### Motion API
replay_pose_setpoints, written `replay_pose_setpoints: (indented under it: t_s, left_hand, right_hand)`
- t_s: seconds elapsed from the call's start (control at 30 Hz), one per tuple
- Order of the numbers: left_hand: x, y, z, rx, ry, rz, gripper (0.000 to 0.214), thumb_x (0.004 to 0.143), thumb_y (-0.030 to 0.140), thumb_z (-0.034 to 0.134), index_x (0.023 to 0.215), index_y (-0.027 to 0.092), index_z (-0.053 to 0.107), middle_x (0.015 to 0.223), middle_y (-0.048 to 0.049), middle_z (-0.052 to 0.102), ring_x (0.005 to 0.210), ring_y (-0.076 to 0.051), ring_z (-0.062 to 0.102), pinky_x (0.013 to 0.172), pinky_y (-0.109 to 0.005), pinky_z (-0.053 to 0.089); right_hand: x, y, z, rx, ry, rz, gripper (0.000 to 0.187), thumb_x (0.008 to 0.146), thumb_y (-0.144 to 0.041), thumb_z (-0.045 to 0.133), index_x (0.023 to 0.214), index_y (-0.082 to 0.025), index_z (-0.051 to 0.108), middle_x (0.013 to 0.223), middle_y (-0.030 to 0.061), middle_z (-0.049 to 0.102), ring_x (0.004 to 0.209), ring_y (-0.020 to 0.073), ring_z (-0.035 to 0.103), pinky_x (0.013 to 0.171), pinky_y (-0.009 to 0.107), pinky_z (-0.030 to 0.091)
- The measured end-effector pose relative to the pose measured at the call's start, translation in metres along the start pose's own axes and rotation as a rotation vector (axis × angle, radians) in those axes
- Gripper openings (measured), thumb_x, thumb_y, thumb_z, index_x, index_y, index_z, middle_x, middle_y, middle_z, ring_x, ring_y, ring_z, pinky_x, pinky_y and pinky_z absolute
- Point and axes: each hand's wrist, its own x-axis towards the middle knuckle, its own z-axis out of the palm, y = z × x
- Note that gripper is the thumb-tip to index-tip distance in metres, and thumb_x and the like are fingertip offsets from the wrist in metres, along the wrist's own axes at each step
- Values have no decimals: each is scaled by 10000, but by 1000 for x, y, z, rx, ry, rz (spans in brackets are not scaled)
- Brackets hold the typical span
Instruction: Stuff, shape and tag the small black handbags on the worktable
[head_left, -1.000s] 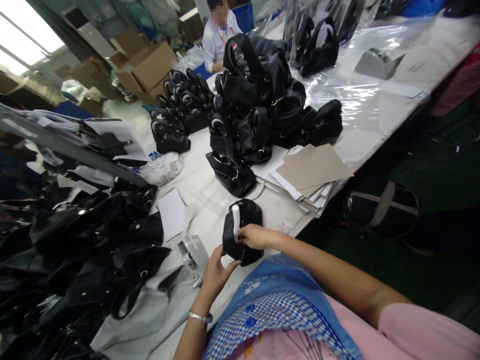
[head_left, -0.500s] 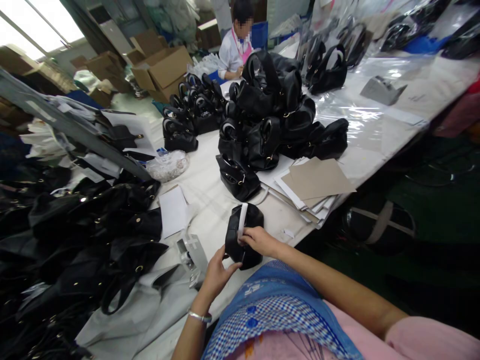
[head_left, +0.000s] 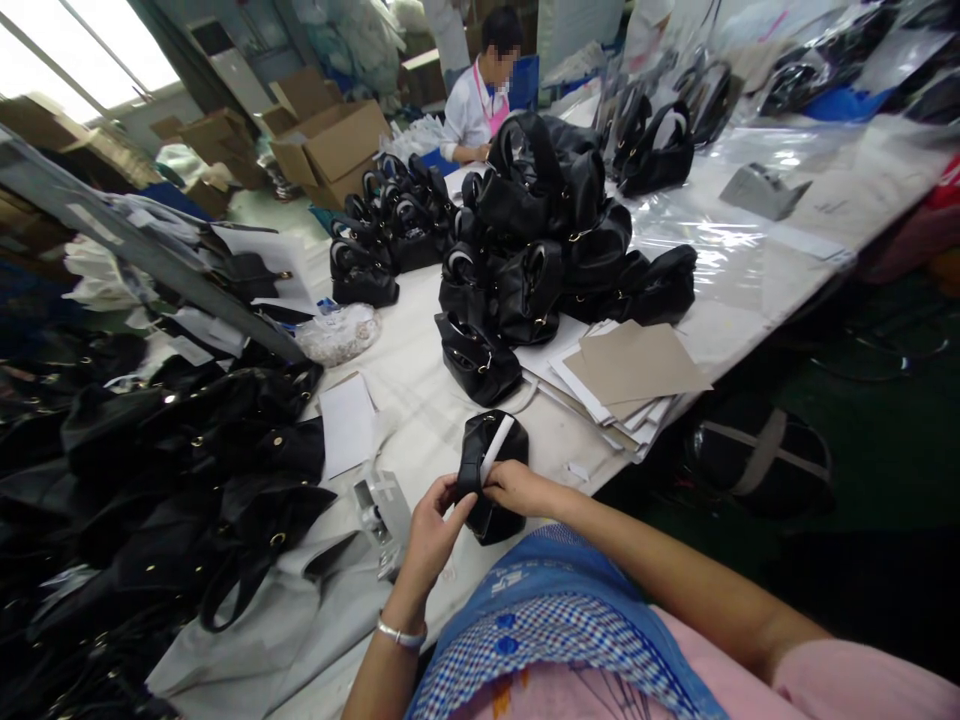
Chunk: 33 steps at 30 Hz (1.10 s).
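A small black handbag (head_left: 511, 437) sits on the table close to my apron. My left hand (head_left: 433, 528) pinches its black handle (head_left: 469, 472) from the left, thumb on the near side. From the right, my right hand (head_left: 519, 488) has its fingers closed at the lower end of a white strip (head_left: 496, 446) lying along the handle. The strip's upper end sticks up free; my fingers hide its lower end. Just beyond stands another black handbag (head_left: 480, 365), apart from both hands.
A heap of black handbags (head_left: 555, 190) stands farther back. Card sheets (head_left: 637, 368) lie at right, white paper (head_left: 348, 424) and a tape dispenser (head_left: 381, 520) at left. Large black bags (head_left: 187, 450) crowd the left side. A co-worker (head_left: 480, 95) sits across the table.
My left hand has moved up from the bag's lower side onto its handle. The white strip now leans to the right, and my right hand has shifted slightly down.
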Motion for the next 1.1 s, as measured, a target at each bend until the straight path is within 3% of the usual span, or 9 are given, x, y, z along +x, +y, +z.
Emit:
replay_pose_setpoints:
  t_s: [0.13,0.27,0.33,0.47,0.6,0.77,0.87,0.97,1.1]
  left_hand:
    - [3,-2,6,-51,-28,23,354,835,378,612,1113,168,548,1132,-98,663,1095,-233,604,970,-378,472]
    - [4,-4,7,-140,18,-26,342,820,375,634,1075,166,540,1044,-89,686,1011,-225,636,925,-368,489]
    - [4,-6,6,-152,41,-52,332,818,390,636,1044,162,550,1005,-86,693,973,-221,644,896,-358,500]
    - [3,-7,5,-116,57,-71,328,810,415,643,996,155,568,951,-82,693,930,-215,645,843,-334,509]
    - [4,-6,6,-95,22,-76,309,807,403,647,982,156,587,938,-70,697,926,-211,644,840,-323,503]
    - [3,-5,6,-76,-7,-35,359,822,381,634,1109,172,579,1092,-76,683,1035,-219,624,943,-341,471]
    - [1,-7,6,-44,0,-16,387,835,385,619,1161,182,576,1164,-78,662,1090,-227,602,988,-353,448]
    - [-2,-9,6,12,-4,-10,378,854,404,590,1159,182,588,1154,-77,666,1086,-235,601,985,-363,449]
    - [-5,-10,6,119,-1,11,401,869,424,556,1188,183,580,1205,-87,644,1127,-249,579,1015,-383,425]
  right_hand:
    - [2,-3,-5,-66,-21,-50,243,767,-83,535,827,-183,749,893,60,742,827,191,656,756,272,502]
    - [-5,-3,-7,101,14,-3,285,786,-73,498,859,-181,751,904,54,730,761,155,656,739,266,521]
    - [-13,-5,-11,282,134,57,279,822,-134,506,988,-175,727,943,59,712,668,121,640,670,254,531]
    - [-25,-17,-20,682,399,67,469,823,-341,611,1266,-196,565,1147,85,649,743,116,649,642,246,548]
    - [-22,-26,-18,778,490,100,395,767,-408,677,1066,-152,664,912,54,694,701,111,628,603,220,521]
    - [-17,-22,1,1076,441,319,293,769,-426,686,804,-136,665,687,3,639,581,63,580,520,158,469]
    - [-14,-15,11,1362,348,479,235,817,-357,650,771,-128,627,681,-5,618,548,41,569,508,139,472]
    - [-10,-10,16,1468,232,622,212,841,-317,618,760,-122,604,631,-23,583,483,32,532,439,129,427]
    - [-3,-8,21,1431,247,573,240,811,-358,655,767,-129,597,612,-45,556,436,14,463,381,115,324]
